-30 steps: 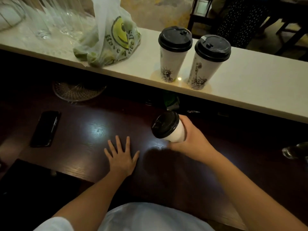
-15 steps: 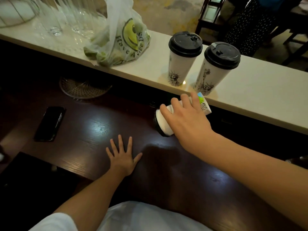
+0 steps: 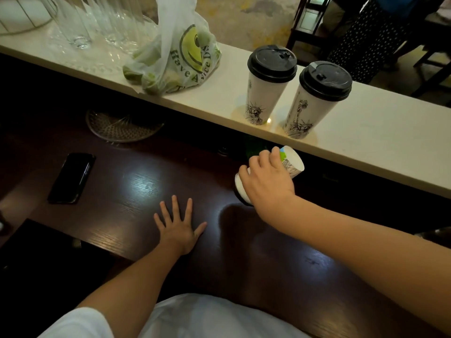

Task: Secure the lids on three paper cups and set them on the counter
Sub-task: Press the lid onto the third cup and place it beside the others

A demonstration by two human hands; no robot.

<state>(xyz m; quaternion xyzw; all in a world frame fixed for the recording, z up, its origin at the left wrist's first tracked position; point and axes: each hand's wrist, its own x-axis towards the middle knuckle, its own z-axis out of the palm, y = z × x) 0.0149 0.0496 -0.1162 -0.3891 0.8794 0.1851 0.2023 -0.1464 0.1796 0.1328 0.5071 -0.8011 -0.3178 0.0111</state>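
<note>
Two white paper cups with black lids stand upright on the pale counter: the left cup and the right cup, close side by side. My right hand grips a third paper cup over the dark wooden table. That cup is tipped over, its bottom pointing up and right toward the counter edge, its black lid end low at the left and mostly hidden by my fingers. My left hand lies flat on the table, fingers spread, holding nothing.
A plastic smiley-face bag of green fruit and several clear glasses occupy the counter's left part. A black phone and a woven coaster lie on the table. Chairs and a person stand beyond the counter.
My right hand turned over with the third cup: its lid faced up a second ago, now the cup lies tipped with its bottom toward the counter. It also moved nearer the counter. The left hand stayed put.
</note>
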